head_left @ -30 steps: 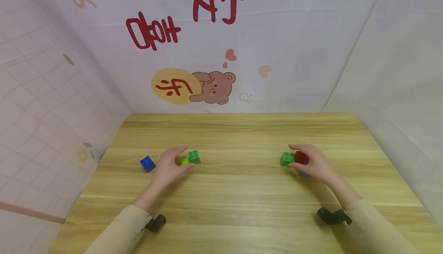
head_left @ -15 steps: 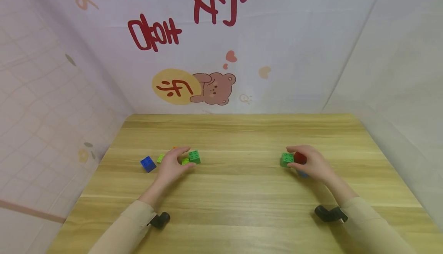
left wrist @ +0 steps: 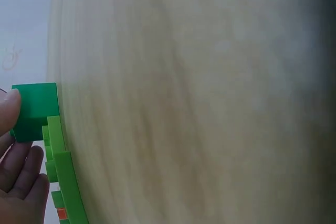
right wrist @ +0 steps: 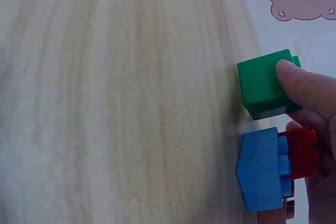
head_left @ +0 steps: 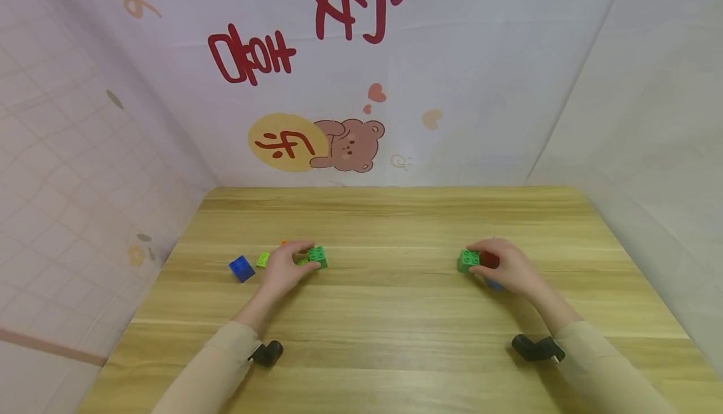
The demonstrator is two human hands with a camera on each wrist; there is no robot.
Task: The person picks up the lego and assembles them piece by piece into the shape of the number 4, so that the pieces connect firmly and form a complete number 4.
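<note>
In the head view my left hand (head_left: 285,270) pinches a green toy brick (head_left: 317,257) between thumb and fingers. Lime green bricks (left wrist: 63,177) sit right beside that brick, partly behind the hand in the head view. Over on the right, my right hand (head_left: 508,266) grips another green brick (head_left: 468,261), its thumb pressed on the near side. A blue brick (right wrist: 260,171) and a red brick (right wrist: 296,153) lie under and beside the right hand's fingers. Something brown (right wrist: 273,216) shows past the blue one.
Left of the left hand stand a dark blue brick (head_left: 241,268) and a small lime brick (head_left: 263,260). An orange bit (head_left: 284,243) peeks out behind that hand. The wooden table (head_left: 390,332) meets a printed cloth wall (head_left: 480,75) at its back edge.
My left hand has shifted slightly right and its thumb and fingers have closed onto the green brick, uncovering the lime brick. The right hand's fingers have closed in on its green brick.
</note>
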